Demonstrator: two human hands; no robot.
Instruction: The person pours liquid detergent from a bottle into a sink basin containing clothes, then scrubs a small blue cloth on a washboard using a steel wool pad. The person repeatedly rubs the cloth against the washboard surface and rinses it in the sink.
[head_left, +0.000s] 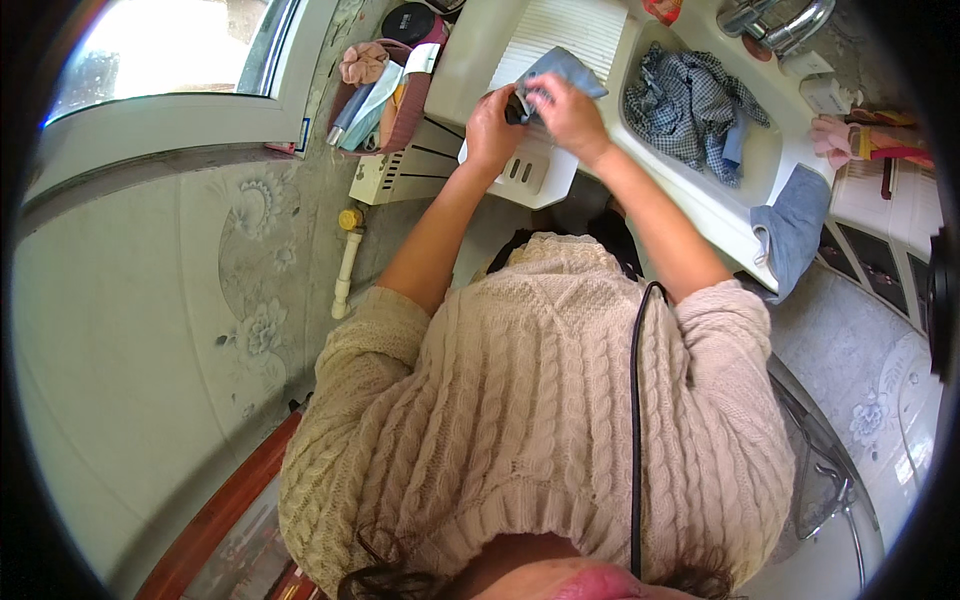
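Observation:
Both of my hands are over the ribbed washboard (559, 26) beside the sink. My left hand (496, 127) is curled around a small dark object (514, 112), too hidden to name. Close by on the right, my right hand (568, 116) is slightly blurred, its fingers bent over a blue-grey cloth (566, 69) lying on the ribs; whether they grip it I cannot tell. Below my hands a white slotted plastic tray (534, 180) juts from the front edge. A bunched checked cloth (679, 105) lies in the sink basin (761, 176).
Another blue-grey cloth (799, 217) drapes over the sink's front right corner. A chrome faucet (795, 26) stands behind the basin. Pink rubber gloves (832, 139) hang at right. A pink basket (412, 112) of small items sits at left, near the window frame (289, 105).

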